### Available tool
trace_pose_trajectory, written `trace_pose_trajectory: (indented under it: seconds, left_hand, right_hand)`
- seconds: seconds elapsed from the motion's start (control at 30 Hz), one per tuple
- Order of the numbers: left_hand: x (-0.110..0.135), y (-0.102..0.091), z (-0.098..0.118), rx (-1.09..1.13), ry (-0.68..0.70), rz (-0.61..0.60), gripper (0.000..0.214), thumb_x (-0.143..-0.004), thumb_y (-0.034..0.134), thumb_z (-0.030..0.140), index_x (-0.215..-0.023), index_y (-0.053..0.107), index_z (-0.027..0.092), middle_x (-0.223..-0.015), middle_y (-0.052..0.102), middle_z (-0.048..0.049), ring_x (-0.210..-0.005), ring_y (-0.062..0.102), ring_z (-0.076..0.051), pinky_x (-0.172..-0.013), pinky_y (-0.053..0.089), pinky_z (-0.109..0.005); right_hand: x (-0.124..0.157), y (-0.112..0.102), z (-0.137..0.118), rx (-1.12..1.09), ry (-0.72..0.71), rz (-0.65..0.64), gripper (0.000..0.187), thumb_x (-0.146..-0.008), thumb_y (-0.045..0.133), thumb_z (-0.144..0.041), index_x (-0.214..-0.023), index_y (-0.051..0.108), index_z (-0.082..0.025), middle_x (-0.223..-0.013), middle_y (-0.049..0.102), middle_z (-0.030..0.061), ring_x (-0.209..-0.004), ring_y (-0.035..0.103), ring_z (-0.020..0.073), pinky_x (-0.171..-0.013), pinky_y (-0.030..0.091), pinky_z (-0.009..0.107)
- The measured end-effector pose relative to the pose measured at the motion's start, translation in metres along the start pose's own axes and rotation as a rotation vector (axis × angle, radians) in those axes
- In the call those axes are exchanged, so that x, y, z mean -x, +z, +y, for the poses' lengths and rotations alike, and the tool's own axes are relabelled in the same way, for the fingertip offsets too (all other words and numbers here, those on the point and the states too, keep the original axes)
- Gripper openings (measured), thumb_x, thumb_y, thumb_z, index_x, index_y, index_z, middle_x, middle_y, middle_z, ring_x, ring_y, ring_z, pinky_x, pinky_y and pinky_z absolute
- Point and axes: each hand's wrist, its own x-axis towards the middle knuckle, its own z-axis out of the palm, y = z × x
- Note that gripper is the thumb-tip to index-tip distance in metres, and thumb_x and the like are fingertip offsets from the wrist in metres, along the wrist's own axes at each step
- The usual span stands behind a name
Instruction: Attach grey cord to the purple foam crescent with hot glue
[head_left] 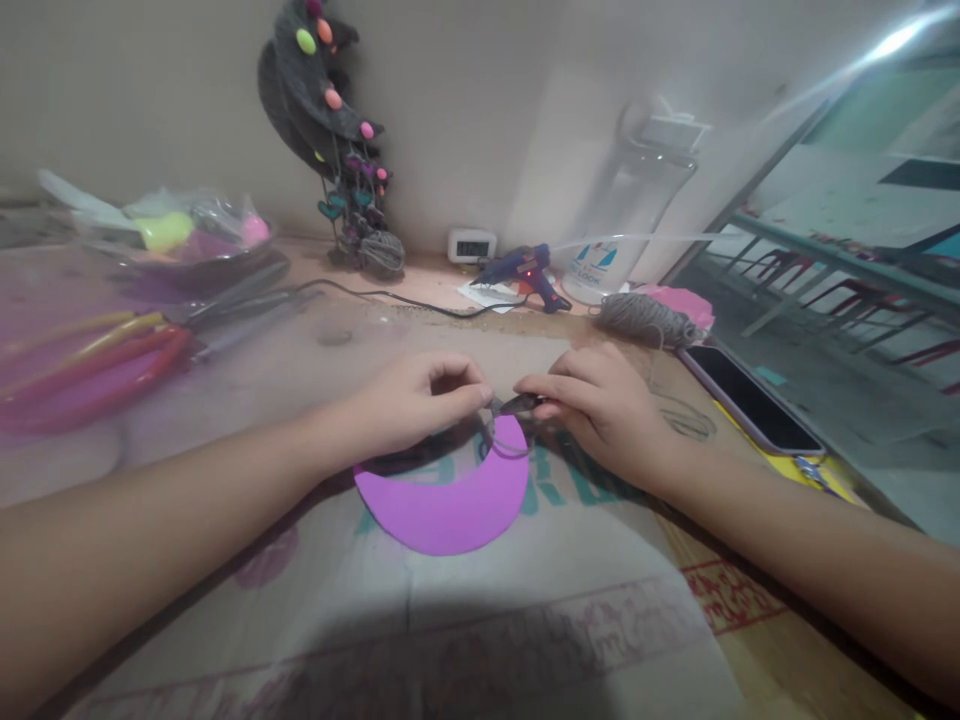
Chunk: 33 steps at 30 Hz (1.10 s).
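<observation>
A purple crescent-shaped cutout (457,515) lies on the sheet-covered table, its horns pointing away from me. Around its right horn curves a loop of grey yarn (511,450). My left hand (424,400) is closed in a pinch just above that horn, thumb and forefinger on the yarn's end. Opposite it, my right hand (589,405) grips a small dark pointed piece (517,403) between thumb and fingers; its kind is unclear. The two sets of fingertips are close together but apart.
Behind my hands lie a blue glue gun (521,270), a small digital clock (472,245), a clear bottle (626,220) and a grey yarn ball (646,320). A phone (750,400) rests at right, red-handled scissors (142,370) at left. A grey moon decoration (315,90) hangs behind.
</observation>
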Motion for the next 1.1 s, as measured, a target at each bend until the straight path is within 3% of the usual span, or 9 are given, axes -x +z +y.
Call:
trace_pose_trajectory:
  seconds: [0.23,0.83,1.1]
  left_hand:
    - [0.0009,-0.0025,0.0031,0.007,-0.026,-0.071,0.025,-0.085,0.051,0.041,-0.081,0.062,0.018,-0.068,0.063,-0.0005,-0.061,0.056,-0.013,-0.054,0.041,-0.022]
    - [0.0008,-0.0024,0.005,0.013,-0.032,-0.089,0.026,-0.085,0.051,0.041,-0.08,0.061,0.018,-0.067,0.063,-0.0003,-0.062,0.055,-0.013,-0.055,0.041,-0.022]
    - [0.0008,-0.0024,0.0026,0.022,-0.054,-0.083,0.027,-0.086,0.049,0.042,-0.081,0.061,0.018,-0.067,0.063,-0.0006,-0.06,0.055,-0.012,-0.052,0.039,-0.022]
  right_hand:
    - [0.0002,0.0004,0.0001,-0.003,-0.038,0.029,0.034,-0.097,0.041,-0.039,-0.104,0.067,-0.019,-0.075,0.058,0.0036,-0.07,0.051,0.0159,-0.066,0.029,0.031]
    - [-0.0001,0.0013,0.0006,-0.019,-0.066,0.041,0.031,-0.097,0.043,-0.037,-0.102,0.068,-0.019,-0.074,0.059,0.0032,-0.068,0.05,0.015,-0.065,0.031,0.03]
    - [0.0028,0.0014,0.0019,-0.057,-0.027,0.048,0.037,-0.096,0.041,-0.042,-0.112,0.063,-0.017,-0.079,0.059,0.0049,-0.075,0.053,0.0167,-0.068,0.034,0.03]
